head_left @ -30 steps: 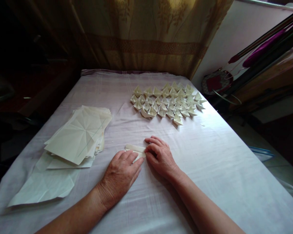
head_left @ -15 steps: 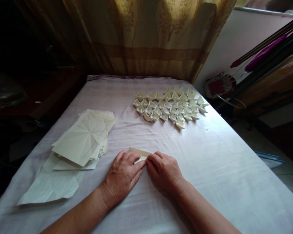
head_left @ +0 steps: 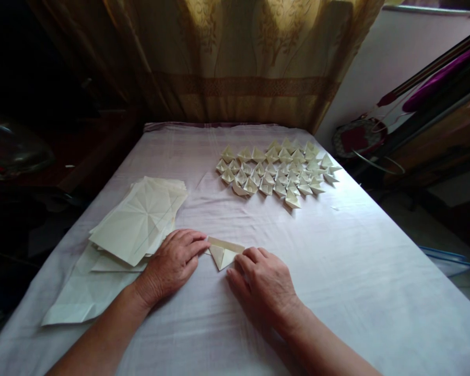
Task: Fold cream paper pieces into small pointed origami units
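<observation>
A small piece of folded paper [head_left: 222,256] lies flat on the cloth between my hands, a straight strip along its far edge and a triangular point towards me. My left hand [head_left: 176,258] rests at its left end, fingers stretched out and fingertips touching the paper's edge. At the right end, the bent fingers of my right hand [head_left: 264,274] hold the corner down, with the thumb on the near side. That corner is partly hidden under the fingers. A stack of creased paper sheets [head_left: 141,219] lies just left of my left hand.
Several folded paper boats [head_left: 274,169] stand in rows at the far right of the cloth-covered table [head_left: 337,271]. A creased loose sheet [head_left: 78,297] lies under the stack at the left. Behind the table hangs a patterned curtain [head_left: 235,62].
My left hand has slid left off the paper's middle, uncovering the triangular fold. My right hand has shifted slightly right, its thumb now apart from the fingers. The view has turned a little.
</observation>
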The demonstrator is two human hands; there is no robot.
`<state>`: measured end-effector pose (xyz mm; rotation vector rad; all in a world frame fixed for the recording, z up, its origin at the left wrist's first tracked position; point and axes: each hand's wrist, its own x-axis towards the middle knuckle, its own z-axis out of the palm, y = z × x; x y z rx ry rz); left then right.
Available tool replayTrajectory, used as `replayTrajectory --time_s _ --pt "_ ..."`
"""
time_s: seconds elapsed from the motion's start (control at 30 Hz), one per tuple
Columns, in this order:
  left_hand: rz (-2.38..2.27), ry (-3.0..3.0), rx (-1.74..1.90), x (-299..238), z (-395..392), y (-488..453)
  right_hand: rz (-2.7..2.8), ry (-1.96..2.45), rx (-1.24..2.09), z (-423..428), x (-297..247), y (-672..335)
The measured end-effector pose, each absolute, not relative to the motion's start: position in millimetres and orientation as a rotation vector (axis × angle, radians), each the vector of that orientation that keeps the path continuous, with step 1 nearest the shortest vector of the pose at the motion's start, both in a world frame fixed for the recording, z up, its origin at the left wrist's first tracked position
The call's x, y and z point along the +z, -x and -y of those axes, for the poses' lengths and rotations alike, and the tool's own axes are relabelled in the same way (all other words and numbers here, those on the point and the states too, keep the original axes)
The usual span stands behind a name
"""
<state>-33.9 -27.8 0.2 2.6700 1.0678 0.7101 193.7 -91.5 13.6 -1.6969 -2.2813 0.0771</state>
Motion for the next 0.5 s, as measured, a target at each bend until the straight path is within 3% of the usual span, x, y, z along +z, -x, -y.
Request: replayTrajectory --time_s 0.5 --pt "-1.106 -2.635 0.711 -6.7 29.0 31.0 2.266 1.672 0.035 92.9 12.0 -189.8"
